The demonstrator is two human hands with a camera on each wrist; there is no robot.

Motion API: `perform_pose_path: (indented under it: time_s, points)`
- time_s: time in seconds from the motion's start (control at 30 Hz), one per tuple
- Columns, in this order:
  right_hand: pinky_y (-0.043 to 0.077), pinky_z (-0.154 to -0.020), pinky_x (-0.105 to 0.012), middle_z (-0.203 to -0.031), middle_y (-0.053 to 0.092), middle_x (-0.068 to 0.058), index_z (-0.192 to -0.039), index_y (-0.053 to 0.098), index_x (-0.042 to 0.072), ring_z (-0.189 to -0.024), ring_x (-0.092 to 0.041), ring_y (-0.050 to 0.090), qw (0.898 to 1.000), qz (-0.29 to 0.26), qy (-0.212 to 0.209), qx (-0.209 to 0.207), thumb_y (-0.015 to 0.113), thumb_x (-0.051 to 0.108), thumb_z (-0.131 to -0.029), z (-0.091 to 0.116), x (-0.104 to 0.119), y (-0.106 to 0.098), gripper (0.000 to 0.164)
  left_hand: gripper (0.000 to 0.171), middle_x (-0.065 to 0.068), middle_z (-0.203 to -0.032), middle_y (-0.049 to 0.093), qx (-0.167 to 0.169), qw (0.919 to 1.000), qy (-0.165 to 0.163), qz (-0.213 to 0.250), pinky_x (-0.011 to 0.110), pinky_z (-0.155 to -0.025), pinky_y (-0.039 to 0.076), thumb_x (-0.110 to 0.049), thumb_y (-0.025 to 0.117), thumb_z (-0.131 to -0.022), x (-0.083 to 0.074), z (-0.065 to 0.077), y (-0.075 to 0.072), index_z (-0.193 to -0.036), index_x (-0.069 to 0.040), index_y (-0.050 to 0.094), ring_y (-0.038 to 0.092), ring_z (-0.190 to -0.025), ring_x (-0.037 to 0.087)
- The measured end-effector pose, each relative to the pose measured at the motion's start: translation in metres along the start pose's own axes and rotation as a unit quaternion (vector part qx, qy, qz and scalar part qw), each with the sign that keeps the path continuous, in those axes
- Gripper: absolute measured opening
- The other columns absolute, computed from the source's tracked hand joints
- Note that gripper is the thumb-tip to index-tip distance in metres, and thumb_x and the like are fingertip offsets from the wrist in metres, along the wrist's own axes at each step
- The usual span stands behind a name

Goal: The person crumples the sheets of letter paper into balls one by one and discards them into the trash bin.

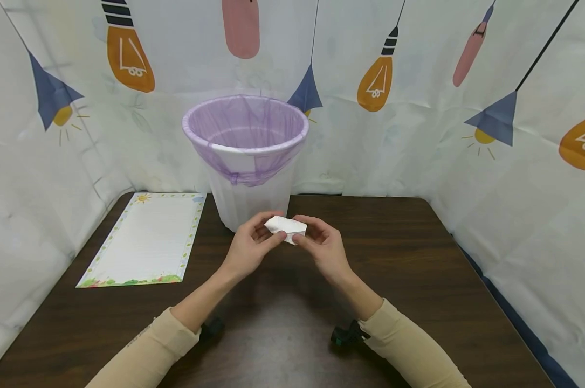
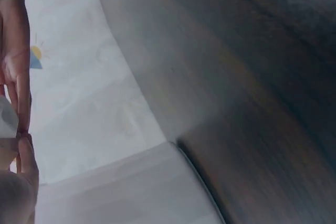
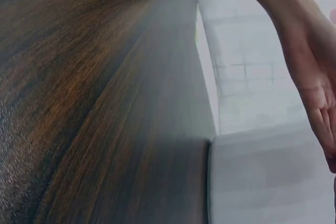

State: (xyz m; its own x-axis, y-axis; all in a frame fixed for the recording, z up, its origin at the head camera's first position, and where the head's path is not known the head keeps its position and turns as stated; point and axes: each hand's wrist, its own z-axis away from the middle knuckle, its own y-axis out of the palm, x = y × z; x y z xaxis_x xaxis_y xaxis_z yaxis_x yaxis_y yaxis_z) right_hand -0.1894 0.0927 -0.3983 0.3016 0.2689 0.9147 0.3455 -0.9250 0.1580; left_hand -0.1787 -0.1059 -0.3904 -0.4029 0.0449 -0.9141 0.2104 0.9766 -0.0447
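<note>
A small folded piece of white paper (image 1: 286, 225) is held up between both hands, in front of a bin. My left hand (image 1: 248, 245) pinches its left end, thumb on the near side and fingers behind. On the other end, my right hand (image 1: 323, 245) has its thumb at the lower edge and its fingers curled behind. In the left wrist view, part of the paper (image 2: 7, 119) shows at the left edge between the hands. The right wrist view leaves the paper out of sight.
Just behind the hands stands a white bin (image 1: 253, 199) lined with a purple bag (image 1: 243, 121). To the left, a white sheet with a decorated border (image 1: 144, 237) lies on the dark wooden table (image 1: 399, 280). A patterned white curtain (image 1: 418, 140) surrounds the table's back and sides.
</note>
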Motion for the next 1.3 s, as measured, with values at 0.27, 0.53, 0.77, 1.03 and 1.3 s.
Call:
perform_pose_path:
  time_s: [0.27,0.53,0.77,1.03,1.3]
  points:
    - [0.057,-0.085,-0.028,-0.126,0.064,-0.019,-0.128,0.06,-0.012,-0.104,-0.021,0.065,0.999,0.016,-0.042,0.017,0.07,-0.013,-0.091,-0.002,-0.002,0.0,0.039,0.036,0.022,-0.11,0.068,-0.022,0.9994,0.022,0.016,0.026,-0.076,0.057,0.006,0.07,-0.095,-0.002,-0.002,0.004,-0.129,0.006,0.06,0.068,-0.091,0.021]
    - [0.058,-0.083,-0.029,-0.128,0.063,-0.028,-0.121,0.061,-0.015,-0.106,-0.022,0.067,0.997,0.029,-0.073,-0.007,0.072,-0.021,-0.084,-0.003,-0.004,0.0,0.039,0.035,0.023,-0.109,0.068,-0.042,0.998,0.046,0.012,0.026,-0.076,0.056,0.009,0.069,-0.094,-0.002,-0.003,0.013,-0.127,0.01,0.059,0.066,-0.089,0.019]
    - [0.057,-0.09,-0.034,-0.126,0.063,-0.027,-0.113,0.063,-0.016,-0.112,-0.028,0.066,0.993,0.045,-0.106,-0.023,0.073,-0.023,-0.082,-0.006,-0.002,-0.002,0.033,0.035,0.018,-0.119,0.065,-0.042,0.9981,0.046,0.005,0.028,-0.081,0.056,0.006,0.07,-0.094,-0.003,-0.006,0.015,-0.128,0.004,0.061,0.065,-0.098,0.022]
    - [0.056,-0.092,-0.036,-0.126,0.06,-0.033,-0.11,0.064,-0.015,-0.113,-0.028,0.066,0.987,0.075,-0.142,-0.029,0.072,-0.023,-0.082,-0.003,-0.008,-0.005,0.03,0.032,0.012,-0.13,0.062,-0.023,0.9988,-0.033,-0.028,0.04,-0.086,0.058,-0.005,0.07,-0.099,-0.011,-0.003,0.017,-0.13,-0.008,0.062,0.068,-0.102,0.029]
    - [0.055,-0.094,-0.038,-0.124,0.061,-0.03,-0.108,0.065,-0.013,-0.115,-0.028,0.065,0.979,0.109,-0.169,-0.023,0.071,-0.027,-0.08,-0.001,-0.015,-0.007,0.032,0.029,0.02,-0.138,0.053,-0.026,0.9885,-0.129,0.074,0.053,-0.095,0.052,-0.005,0.065,-0.102,-0.018,-0.005,0.017,-0.129,0.002,0.059,0.067,-0.11,0.035]
